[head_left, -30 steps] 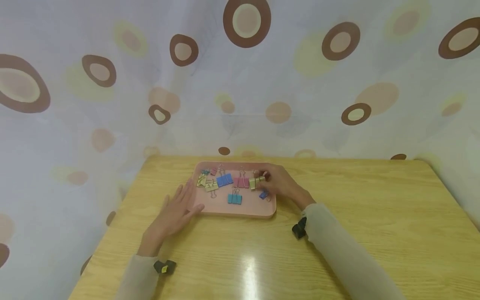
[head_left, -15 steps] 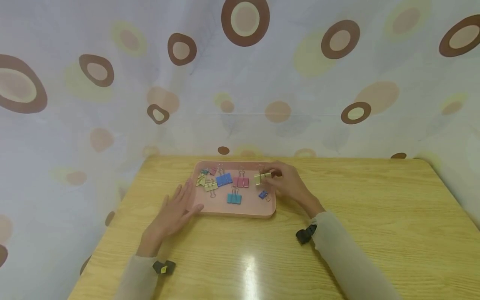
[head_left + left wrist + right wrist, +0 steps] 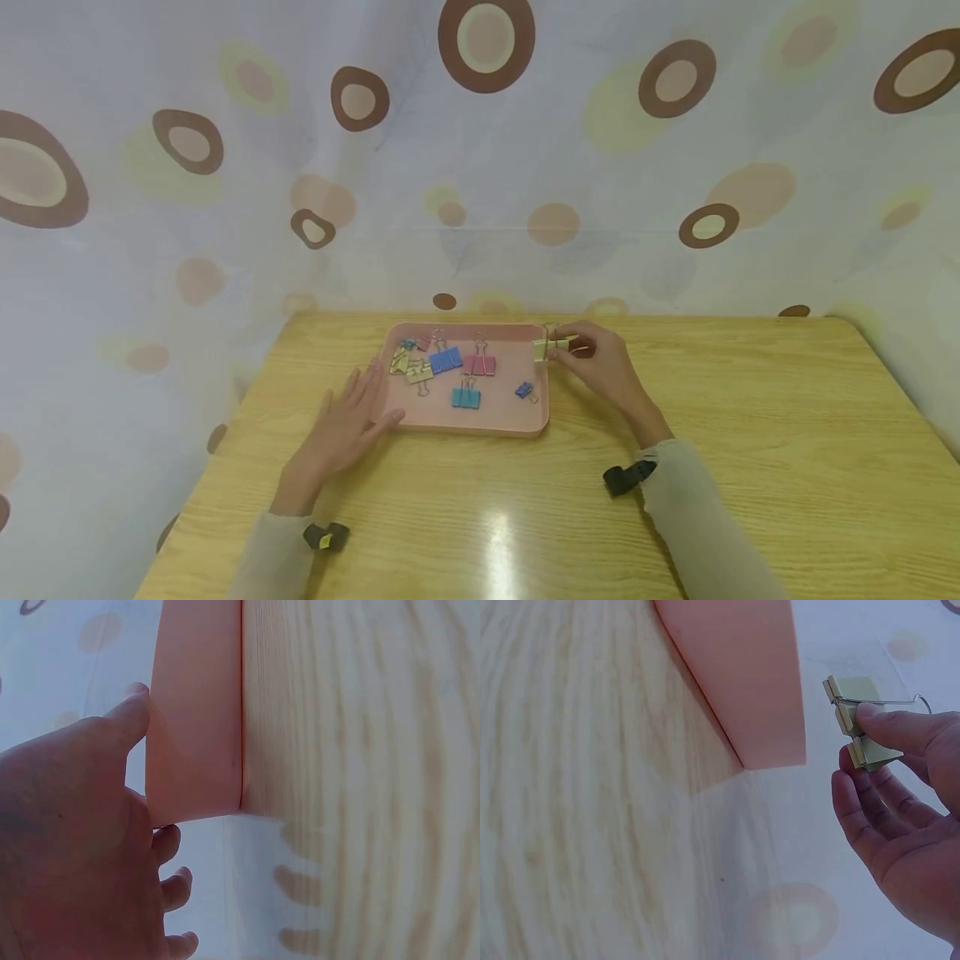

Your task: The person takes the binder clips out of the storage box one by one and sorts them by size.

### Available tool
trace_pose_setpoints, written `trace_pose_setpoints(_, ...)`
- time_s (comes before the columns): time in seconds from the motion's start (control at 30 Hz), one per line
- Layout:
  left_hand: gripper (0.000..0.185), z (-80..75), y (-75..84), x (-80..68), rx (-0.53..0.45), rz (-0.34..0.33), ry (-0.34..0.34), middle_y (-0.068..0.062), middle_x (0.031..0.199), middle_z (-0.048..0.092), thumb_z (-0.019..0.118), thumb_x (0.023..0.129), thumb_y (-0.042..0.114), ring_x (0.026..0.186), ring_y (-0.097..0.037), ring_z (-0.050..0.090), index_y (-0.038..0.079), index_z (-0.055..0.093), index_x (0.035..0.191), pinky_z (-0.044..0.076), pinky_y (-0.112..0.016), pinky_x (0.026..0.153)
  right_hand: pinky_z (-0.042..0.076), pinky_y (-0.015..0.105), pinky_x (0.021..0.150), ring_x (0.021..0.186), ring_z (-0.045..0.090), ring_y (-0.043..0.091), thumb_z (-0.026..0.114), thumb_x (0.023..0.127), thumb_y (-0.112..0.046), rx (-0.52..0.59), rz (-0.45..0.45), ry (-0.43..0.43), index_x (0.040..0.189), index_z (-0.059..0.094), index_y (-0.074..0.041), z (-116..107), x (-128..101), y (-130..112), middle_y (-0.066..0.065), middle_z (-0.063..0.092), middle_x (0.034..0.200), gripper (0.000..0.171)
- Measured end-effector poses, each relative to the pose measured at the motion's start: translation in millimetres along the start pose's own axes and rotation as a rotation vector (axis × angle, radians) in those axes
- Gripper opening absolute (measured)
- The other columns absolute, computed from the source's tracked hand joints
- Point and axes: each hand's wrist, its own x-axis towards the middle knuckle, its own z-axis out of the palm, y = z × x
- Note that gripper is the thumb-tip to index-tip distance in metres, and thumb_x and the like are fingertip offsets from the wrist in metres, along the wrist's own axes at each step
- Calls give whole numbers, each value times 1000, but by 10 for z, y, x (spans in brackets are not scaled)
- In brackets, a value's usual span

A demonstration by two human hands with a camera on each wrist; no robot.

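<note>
My right hand (image 3: 611, 367) pinches a pale yellow-green binder clip (image 3: 541, 351) between thumb and fingers, above the right rim of a pink tray (image 3: 427, 417). In the right wrist view the thumb presses that binder clip (image 3: 857, 687), with a wire handle extending toward the palm. At the tray's left end my left hand (image 3: 341, 433) rests with extended fingers; in the left wrist view it touches the tray's side (image 3: 195, 712). Inside the tray lie a large blue binder clip (image 3: 446, 360), a pink one (image 3: 472, 365) and a teal one (image 3: 466, 398).
More clips share the tray: a small blue one (image 3: 523, 389) at right, yellow ones (image 3: 420, 374) at left, plus a small teal one (image 3: 407, 343) and a small pink one (image 3: 423, 342). A wooden table (image 3: 750, 417) lies beneath; a patterned cloth (image 3: 420, 275) hangs behind.
My right hand has carried the yellow-green binder clip rightward, from over the tray's inside to its right rim. The left hand stays at the tray's left end.
</note>
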Motion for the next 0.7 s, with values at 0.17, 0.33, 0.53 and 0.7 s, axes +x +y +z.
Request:
trace_pose_setpoints(0.17, 84, -39, 43, -10, -5, 9, 4, -16, 171, 11, 44, 106, 55, 155, -46, 9, 4, 12, 164, 7, -76, 115, 61, 35, 83, 96, 72, 32, 78, 92, -11, 16, -30, 18, 116, 75, -6, -86, -14, 63, 13, 72, 115, 25)
trace_pose_setpoints(0.33, 83, -30, 22, -20, 6, 2, 3, -14, 171, 10, 43, 106, 56, 155, -44, 8, 6, 11, 165, 7, -75, 116, 58, 20, 81, 97, 72, 32, 78, 93, -9, 34, -22, 39, 117, 73, -3, -120, -38, 92, 14, 70, 118, 26)
trace_pose_setpoints(0.53, 84, -2, -4, -13, 16, 0, 5, -13, 172, 10, 42, 106, 57, 155, -43, 8, 7, 10, 165, 5, -74, 117, 57, 18, 82, 101, 71, 34, 78, 92, -10, -11, 32, 90, 117, 72, -2, -172, -55, 149, 16, 69, 119, 27)
trace_pose_setpoints(0.7, 83, 8, 8, -2, 32, 10, 9, -13, 171, 12, 42, 106, 57, 156, -43, 9, 7, 13, 165, 5, -71, 118, 57, 18, 83, 104, 71, 35, 78, 93, -12, -45, 63, 118, 118, 72, -1, -272, -77, 255, 17, 69, 122, 28)
